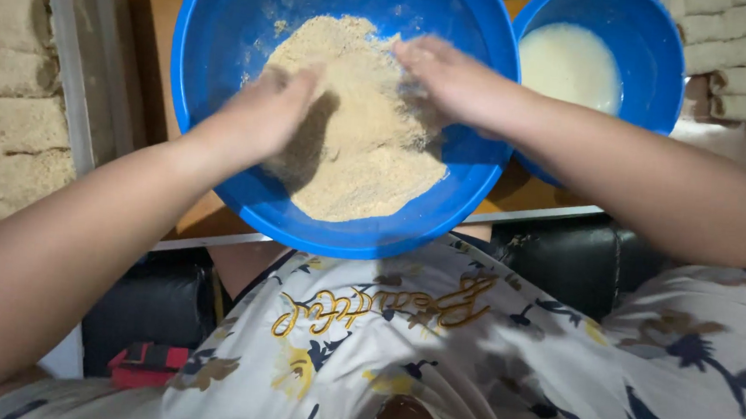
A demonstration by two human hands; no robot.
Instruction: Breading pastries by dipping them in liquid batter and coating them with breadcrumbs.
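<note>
— At the centre of the wooden worktop (164, 11): what sits there?

— A large blue bowl (227, 42), holding a heap of pale brown crumbs (359, 156) that fills its middle and slopes toward six o'clock.

— And the hands?

— Both are down in the crumbs. The left hand (266, 110) comes in from eight o'clock, fingers curled loosely and dusted with crumbs. The right hand (452, 79) comes in from three o'clock, palm down, fingers spread over the heap. They are apart, and neither is visibly clamped on anything; whether something lies under them in the crumbs cannot be told.

— Any other containers?

— A smaller blue bowl (655, 54) at two o'clock, touching the big one, with a pool of creamy white liquid (571, 66) in its bottom. At nine o'clock, a metal tray (72, 66) holds crumb-coated rectangular pieces (11, 123). At two o'clock, past the small bowl, pale uncoated rolls (734, 51) lie stacked in rows.
</note>
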